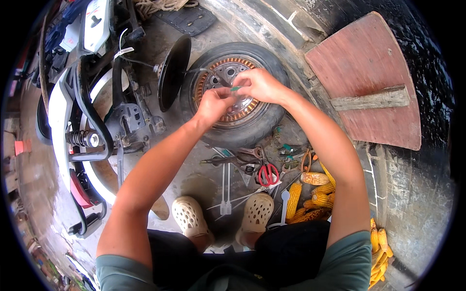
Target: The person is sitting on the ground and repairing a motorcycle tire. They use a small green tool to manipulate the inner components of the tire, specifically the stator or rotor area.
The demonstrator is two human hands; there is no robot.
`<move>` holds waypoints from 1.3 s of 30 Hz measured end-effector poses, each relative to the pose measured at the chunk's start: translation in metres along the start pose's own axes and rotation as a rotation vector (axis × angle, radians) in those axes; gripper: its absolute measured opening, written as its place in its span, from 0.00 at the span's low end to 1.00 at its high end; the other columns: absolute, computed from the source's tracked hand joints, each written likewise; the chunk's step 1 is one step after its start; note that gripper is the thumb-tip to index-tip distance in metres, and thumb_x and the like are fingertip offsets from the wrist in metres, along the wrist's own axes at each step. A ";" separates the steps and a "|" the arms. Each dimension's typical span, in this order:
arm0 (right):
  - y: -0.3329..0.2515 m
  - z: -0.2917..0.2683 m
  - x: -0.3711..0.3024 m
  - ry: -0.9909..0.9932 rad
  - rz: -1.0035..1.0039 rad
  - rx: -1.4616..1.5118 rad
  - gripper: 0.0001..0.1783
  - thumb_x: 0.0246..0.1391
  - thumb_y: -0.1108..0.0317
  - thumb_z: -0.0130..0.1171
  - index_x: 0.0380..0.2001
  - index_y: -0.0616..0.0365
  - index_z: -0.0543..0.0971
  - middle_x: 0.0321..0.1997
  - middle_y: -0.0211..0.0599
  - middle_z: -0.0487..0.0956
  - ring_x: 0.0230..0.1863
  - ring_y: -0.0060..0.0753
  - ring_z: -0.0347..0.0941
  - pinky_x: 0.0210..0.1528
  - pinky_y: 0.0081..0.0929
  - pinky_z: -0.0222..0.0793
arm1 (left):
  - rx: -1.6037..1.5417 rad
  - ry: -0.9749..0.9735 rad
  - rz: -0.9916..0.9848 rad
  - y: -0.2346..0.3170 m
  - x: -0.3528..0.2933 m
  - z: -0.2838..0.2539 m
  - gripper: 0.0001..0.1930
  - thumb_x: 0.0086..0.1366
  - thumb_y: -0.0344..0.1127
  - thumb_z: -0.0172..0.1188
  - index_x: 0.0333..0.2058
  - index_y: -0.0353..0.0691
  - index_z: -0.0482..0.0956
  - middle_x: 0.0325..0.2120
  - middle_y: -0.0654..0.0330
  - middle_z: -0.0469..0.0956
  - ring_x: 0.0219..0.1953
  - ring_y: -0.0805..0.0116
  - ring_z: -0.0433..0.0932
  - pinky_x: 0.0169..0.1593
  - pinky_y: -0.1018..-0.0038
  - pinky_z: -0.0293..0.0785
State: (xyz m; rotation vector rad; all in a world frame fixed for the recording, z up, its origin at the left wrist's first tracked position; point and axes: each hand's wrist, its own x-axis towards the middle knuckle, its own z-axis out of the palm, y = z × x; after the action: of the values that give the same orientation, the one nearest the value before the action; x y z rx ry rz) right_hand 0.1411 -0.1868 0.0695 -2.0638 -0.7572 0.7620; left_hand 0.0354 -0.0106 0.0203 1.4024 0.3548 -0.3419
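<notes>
My left hand (213, 105) and my right hand (260, 85) meet above a motor wheel lying on the floor. A small green piece (235, 88) sits pinched between the fingertips of my right hand, and the fingers of my left hand close on its left end. Its exact kind is too small to tell. Below them, a ring of copper windings (233, 62) lines the wheel's metal middle, inside a black tyre (242, 137). My hands hide part of the hub. Left of the tyre stands a round dark disc (174, 72) on a shaft, a cable running from it.
Red-handled scissors (268, 175), pliers and white cable ties (225, 207) lie between the wheel and my feet. Corn cobs (293, 199) are heaped at the right. A scooter frame (99, 121) stands at the left; a wooden board (369, 72) with a batten is at the right.
</notes>
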 end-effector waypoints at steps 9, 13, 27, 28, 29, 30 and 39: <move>-0.011 0.017 -0.022 0.332 -0.337 -0.301 0.09 0.55 0.74 0.66 0.40 0.58 0.82 0.37 0.38 0.81 0.38 0.41 0.82 0.42 0.36 0.79 | 0.010 0.017 0.006 0.002 -0.001 0.002 0.06 0.66 0.31 0.68 0.40 0.38 0.85 0.27 0.68 0.82 0.24 0.83 0.74 0.27 0.84 0.68; -0.011 0.025 -0.038 0.302 -0.180 -0.476 0.05 0.58 0.71 0.63 0.38 0.58 0.84 0.37 0.42 0.80 0.39 0.49 0.81 0.43 0.41 0.78 | -0.006 0.000 0.019 -0.006 0.006 -0.002 0.05 0.66 0.30 0.69 0.39 0.39 0.86 0.27 0.69 0.82 0.25 0.83 0.75 0.28 0.84 0.69; -0.012 0.039 -0.026 0.274 -0.070 -0.565 0.09 0.54 0.64 0.66 0.32 0.58 0.86 0.36 0.48 0.83 0.42 0.54 0.81 0.45 0.48 0.77 | 0.255 0.317 0.204 -0.015 -0.009 0.019 0.10 0.60 0.35 0.65 0.34 0.34 0.88 0.23 0.51 0.85 0.26 0.66 0.84 0.35 0.67 0.80; -0.015 0.039 -0.028 0.273 -0.011 -0.588 0.08 0.53 0.66 0.66 0.32 0.58 0.86 0.36 0.47 0.83 0.41 0.54 0.82 0.44 0.48 0.77 | 0.307 0.374 0.260 -0.017 -0.008 0.023 0.10 0.59 0.33 0.65 0.34 0.32 0.87 0.23 0.47 0.84 0.27 0.62 0.85 0.36 0.65 0.80; -0.023 0.042 -0.031 0.305 0.001 -0.623 0.07 0.54 0.67 0.67 0.31 0.59 0.85 0.36 0.46 0.84 0.40 0.53 0.82 0.42 0.48 0.77 | 0.219 0.400 0.238 -0.021 -0.006 0.031 0.10 0.58 0.32 0.65 0.35 0.29 0.86 0.24 0.45 0.84 0.27 0.58 0.85 0.36 0.63 0.79; -0.022 0.044 -0.031 0.320 -0.016 -0.621 0.06 0.54 0.67 0.67 0.31 0.58 0.84 0.36 0.45 0.83 0.40 0.52 0.82 0.41 0.48 0.77 | 0.218 0.440 0.256 -0.024 -0.005 0.032 0.10 0.58 0.31 0.65 0.34 0.29 0.85 0.24 0.44 0.84 0.27 0.58 0.84 0.36 0.62 0.79; -0.017 0.054 -0.029 0.374 -0.148 -0.716 0.05 0.53 0.70 0.67 0.29 0.57 0.80 0.34 0.40 0.80 0.34 0.51 0.80 0.36 0.46 0.75 | 0.121 0.551 0.161 -0.030 0.001 0.044 0.11 0.58 0.30 0.66 0.35 0.26 0.84 0.27 0.44 0.85 0.30 0.57 0.85 0.37 0.64 0.79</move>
State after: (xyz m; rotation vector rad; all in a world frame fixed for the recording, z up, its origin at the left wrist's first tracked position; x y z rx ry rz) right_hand 0.0787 -0.1741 0.0641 -2.6282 -1.0452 -0.0136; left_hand 0.0254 -0.0584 -0.0009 1.6231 0.6733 0.1668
